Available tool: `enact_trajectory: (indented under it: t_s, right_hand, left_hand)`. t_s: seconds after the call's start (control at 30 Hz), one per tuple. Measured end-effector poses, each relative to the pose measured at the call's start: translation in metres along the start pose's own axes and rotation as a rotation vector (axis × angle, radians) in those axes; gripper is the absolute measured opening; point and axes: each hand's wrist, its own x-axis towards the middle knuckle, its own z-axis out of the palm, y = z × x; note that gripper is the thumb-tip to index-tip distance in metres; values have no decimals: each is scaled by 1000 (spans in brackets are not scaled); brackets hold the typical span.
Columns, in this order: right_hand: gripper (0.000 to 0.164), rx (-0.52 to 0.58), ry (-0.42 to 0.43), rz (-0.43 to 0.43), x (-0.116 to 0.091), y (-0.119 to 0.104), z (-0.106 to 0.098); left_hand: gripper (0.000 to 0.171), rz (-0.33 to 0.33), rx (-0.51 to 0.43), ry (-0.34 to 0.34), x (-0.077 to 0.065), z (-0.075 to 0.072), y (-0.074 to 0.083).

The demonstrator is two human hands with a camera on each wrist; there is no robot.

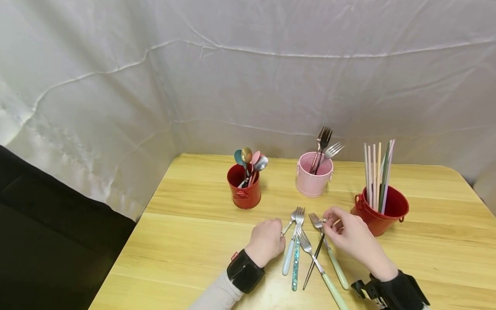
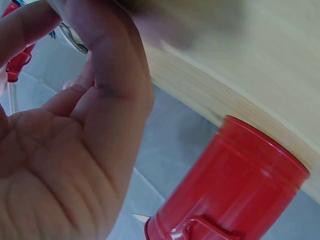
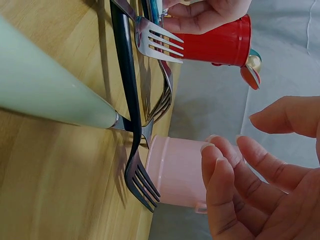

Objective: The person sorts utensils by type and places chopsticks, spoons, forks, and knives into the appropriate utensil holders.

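My left hand (image 1: 267, 242) pinches the handle of a silver fork (image 1: 288, 225) at the left side of a cluster of forks. In the left wrist view its curled fingers hide most of that fork. My right hand (image 1: 346, 232) hovers beside the cluster's right side; in the right wrist view its thumb and fingers are apart with nothing between them. Below it lie a black fork (image 3: 131, 95) and a fork with a pale green handle (image 1: 338, 268). Another green-handled fork (image 1: 329, 284), a light-blue-handled fork (image 1: 288, 256) and a teal-patterned fork (image 1: 296, 265) overlap nearby.
A red bucket (image 1: 248, 198) with several spoons stands back left. The pink bucket (image 1: 310, 185) behind the cluster holds several forks. At right, another red bucket (image 1: 373, 221) with chopsticks (image 1: 379, 172) is close to my right hand. A pale curtain (image 1: 271, 94) hangs behind the table.
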Motion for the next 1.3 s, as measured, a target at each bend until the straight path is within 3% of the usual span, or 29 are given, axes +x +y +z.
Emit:
enact_trajectory:
  t_s: [0.43, 0.6, 1.03, 1.3]
  right_hand:
    - [15, 45, -1, -15, 1, -4, 1]
    - [14, 43, 7, -21, 0, -5, 1]
    - [13, 54, 20, -22, 0, -5, -3]
    - [12, 95, 52, -28, 0, -6, -4]
  left_hand:
    - [17, -45, 64, -55, 6, -7, -13]
    - [17, -21, 62, -11, 6, -12, -19]
    - [8, 28, -128, 191, 9, -31, -26]
    - [7, 46, -254, 197, 10, -32, -24]
